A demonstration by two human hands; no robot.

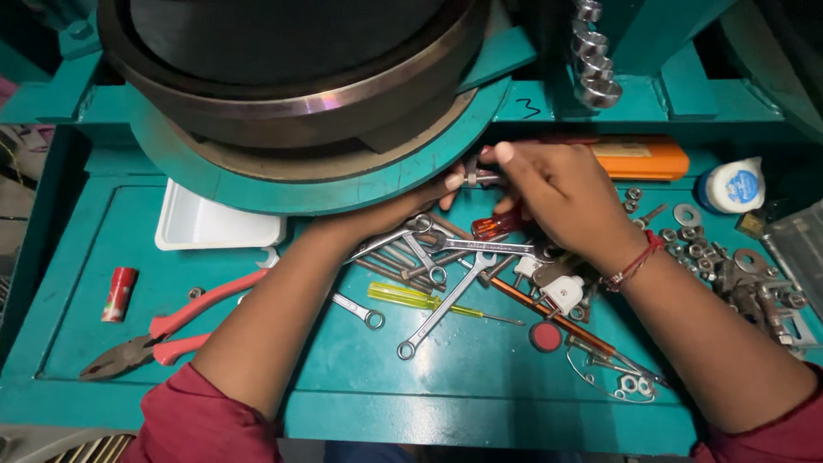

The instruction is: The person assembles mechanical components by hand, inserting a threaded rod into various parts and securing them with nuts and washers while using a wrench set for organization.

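My right hand grips a screwdriver with a red translucent handle; the handle sticks out below the fingers. My left hand reaches in under the teal round flange, and its fingertips pinch a small metal part beside the right hand's thumb. Both hands meet at the flange's lower right edge. A large dark steel ring sits on the flange above them. Most of the left hand is hidden behind the right hand and the flange.
The teal bench holds several wrenches, a yellow screwdriver, red-handled pliers, a white tray, a small red can, nuts and washers, an orange box and a white tape roll.
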